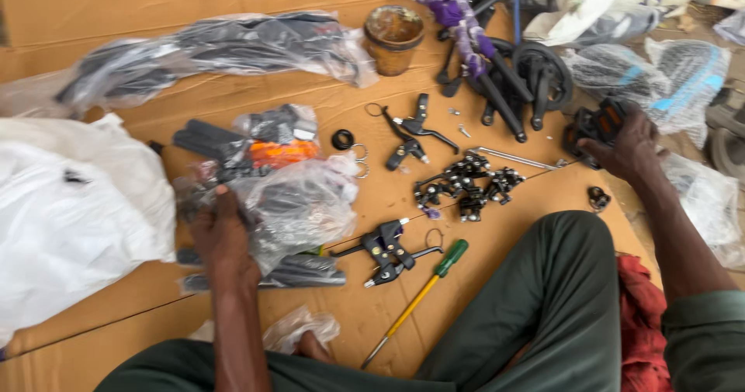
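Observation:
My left hand [223,237] grips a clear plastic bag of black parts [299,206] lying on the brown cardboard [116,4]. My right hand [630,145] reaches out to the right and closes on a black bicycle pedal with orange reflectors [594,128]. Between the hands lie a heap of small black brake parts [466,182], black brake levers [415,132] and another lever set [386,251]. A screwdriver with a green handle and yellow shaft [427,287] lies by my knee.
A rusty tin cup [393,39] stands at the back. A long bag of black parts [217,50], a white bag [70,213], a crankset with a purple-wrapped frame [504,74], bagged tyres [675,74] and a red cloth [640,322] lie around.

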The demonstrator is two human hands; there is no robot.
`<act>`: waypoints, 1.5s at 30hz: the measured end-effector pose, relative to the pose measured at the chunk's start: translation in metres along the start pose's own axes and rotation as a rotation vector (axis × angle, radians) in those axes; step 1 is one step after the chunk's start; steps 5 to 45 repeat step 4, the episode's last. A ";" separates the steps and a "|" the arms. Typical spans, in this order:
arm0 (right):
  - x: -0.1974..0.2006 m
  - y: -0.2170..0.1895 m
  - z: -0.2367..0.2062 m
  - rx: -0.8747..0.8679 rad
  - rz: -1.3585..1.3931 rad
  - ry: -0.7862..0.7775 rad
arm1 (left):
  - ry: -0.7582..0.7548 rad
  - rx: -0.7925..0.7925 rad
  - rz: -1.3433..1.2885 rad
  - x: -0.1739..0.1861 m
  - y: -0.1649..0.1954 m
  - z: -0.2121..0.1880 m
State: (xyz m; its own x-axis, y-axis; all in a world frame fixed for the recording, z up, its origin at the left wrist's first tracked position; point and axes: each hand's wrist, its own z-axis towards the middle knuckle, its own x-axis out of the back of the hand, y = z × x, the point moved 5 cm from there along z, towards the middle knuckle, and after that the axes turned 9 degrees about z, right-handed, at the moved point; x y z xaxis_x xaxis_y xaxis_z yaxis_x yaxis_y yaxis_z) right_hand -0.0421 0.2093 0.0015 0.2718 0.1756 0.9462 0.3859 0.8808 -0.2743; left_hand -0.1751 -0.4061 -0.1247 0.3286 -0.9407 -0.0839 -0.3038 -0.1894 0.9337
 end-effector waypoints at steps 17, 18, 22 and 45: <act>-0.014 -0.010 -0.034 -0.165 -0.241 0.160 | -0.028 -0.042 -0.041 0.007 -0.019 0.013; -0.014 -0.010 -0.034 -0.165 -0.241 0.160 | -0.028 -0.042 -0.041 0.007 -0.019 0.013; -0.014 -0.010 -0.034 -0.165 -0.241 0.160 | -0.028 -0.042 -0.041 0.007 -0.019 0.013; -0.014 -0.010 -0.034 -0.165 -0.241 0.160 | -0.028 -0.042 -0.041 0.007 -0.019 0.013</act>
